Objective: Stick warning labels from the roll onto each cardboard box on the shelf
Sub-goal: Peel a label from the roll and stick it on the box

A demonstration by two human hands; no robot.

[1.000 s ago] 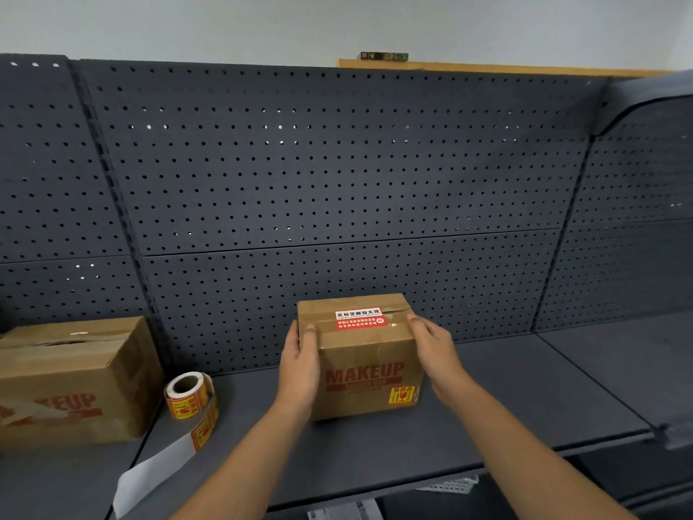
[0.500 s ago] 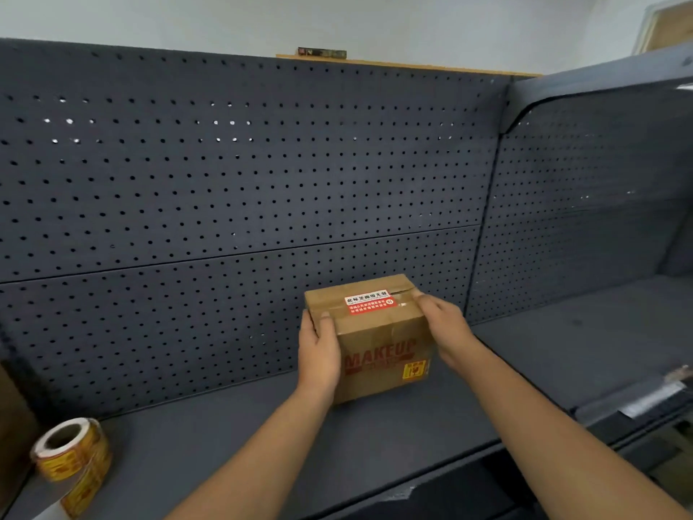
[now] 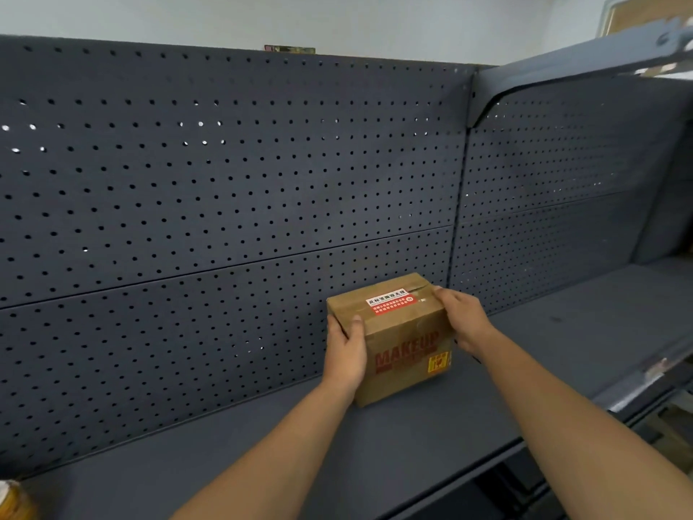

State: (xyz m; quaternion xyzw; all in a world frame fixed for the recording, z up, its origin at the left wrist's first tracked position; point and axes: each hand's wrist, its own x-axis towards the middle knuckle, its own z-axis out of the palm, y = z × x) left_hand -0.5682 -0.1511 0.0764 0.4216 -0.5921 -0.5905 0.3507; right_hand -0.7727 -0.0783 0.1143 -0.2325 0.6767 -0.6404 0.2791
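Note:
A small cardboard box [image 3: 403, 343] printed MAKEUP in red sits on the dark grey shelf [image 3: 232, 456] near the pegboard back. A red and white label [image 3: 390, 301] lies on its top and a small yellow warning label [image 3: 438, 362] is stuck at the lower right of its front face. My left hand [image 3: 347, 350] grips the box's left side, thumb over the top edge. My right hand [image 3: 463, 317] grips the right side at the top corner. The label roll [image 3: 13, 501] shows only as an orange and white sliver at the bottom left edge.
A dark perforated pegboard [image 3: 225, 204] backs the shelf. A second shelf bay [image 3: 607, 313] continues to the right past an upright post. An upper shelf bracket [image 3: 585, 65] juts out at the top right. The shelf's front edge runs along the lower right.
Both hands have carried the box to the right along the shelf. The view turned right with it: the big box at the left left the frame and the roll slid to the corner.

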